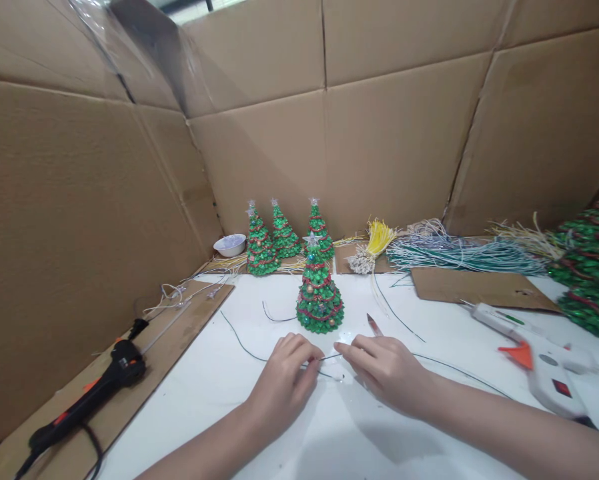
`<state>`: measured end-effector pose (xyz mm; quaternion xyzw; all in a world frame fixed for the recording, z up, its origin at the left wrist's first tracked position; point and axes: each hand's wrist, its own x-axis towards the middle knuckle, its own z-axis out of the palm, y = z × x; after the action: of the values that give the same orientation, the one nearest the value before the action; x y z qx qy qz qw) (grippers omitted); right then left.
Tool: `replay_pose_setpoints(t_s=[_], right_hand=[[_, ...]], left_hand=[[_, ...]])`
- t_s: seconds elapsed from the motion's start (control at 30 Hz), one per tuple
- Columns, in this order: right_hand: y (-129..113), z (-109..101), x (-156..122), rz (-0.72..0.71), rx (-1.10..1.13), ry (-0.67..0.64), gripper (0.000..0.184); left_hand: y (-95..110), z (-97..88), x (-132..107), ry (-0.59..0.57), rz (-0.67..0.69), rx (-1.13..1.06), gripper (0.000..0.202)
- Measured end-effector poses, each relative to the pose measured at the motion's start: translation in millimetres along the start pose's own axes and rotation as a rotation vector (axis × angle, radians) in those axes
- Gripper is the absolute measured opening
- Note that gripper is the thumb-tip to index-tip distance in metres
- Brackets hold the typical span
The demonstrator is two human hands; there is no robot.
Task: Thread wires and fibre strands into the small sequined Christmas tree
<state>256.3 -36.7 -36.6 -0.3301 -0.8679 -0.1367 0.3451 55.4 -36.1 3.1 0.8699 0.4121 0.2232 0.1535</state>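
Observation:
My left hand (pixel 285 375) pinches a thin dark green wire (pixel 332 356) between thumb and fingertips, low over the white table. My right hand (pixel 387 370) has its fingers closed around the same wire, a short span away. Further along, the wire trails off past both hands. A short end with a small pale tip (pixel 337 378) shows below the span. Beyond my right fingers a pointed blade (pixel 374 325) sticks out; whether the hand touches it I cannot tell. Just ahead stands a small green Christmas tree (pixel 321 303) with red garland and a clear star.
Several similar trees (pixel 262 250) stand behind, beside a white bowl (pixel 230 245). A yellow wire bundle (pixel 379 237) and green-white wires (pixel 464 256) lie at the back. A black glue gun (pixel 102 383) is left, a white one (pixel 534 360) right. Cardboard walls (pixel 394 140) enclose the table.

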Motion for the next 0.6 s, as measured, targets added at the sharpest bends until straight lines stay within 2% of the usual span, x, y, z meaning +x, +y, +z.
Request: replay_pose_setpoints(t_s=[0.6], right_hand=[[-1.9,-1.8,0.4,-0.067,-0.055,-0.008,0.020]], left_hand=[[-1.3,-1.2,-0.2,-0.019,0.028,0.022,0.017]])
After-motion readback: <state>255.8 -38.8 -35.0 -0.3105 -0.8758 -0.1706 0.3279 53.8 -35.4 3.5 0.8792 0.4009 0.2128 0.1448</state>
